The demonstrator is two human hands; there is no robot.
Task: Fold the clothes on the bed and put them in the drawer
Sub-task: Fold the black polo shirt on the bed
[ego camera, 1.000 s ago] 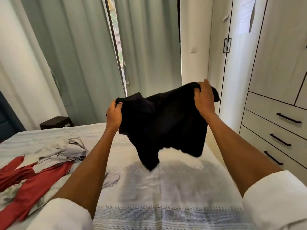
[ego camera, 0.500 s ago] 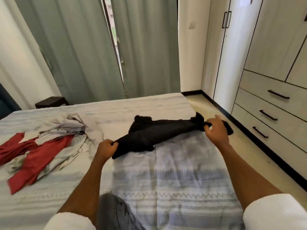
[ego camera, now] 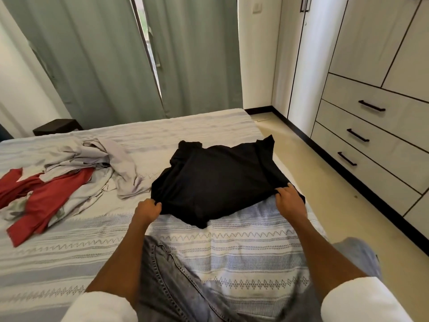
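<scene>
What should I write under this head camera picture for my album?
Both hands, left and right, grip a black shirt spread on the bed.

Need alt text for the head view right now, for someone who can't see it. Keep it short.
Both hands, left and right, grip the near edge of a black garment spread on a striped bed. A heap of grey clothes and red clothes lies to the left; three closed drawers stand at right.
</scene>
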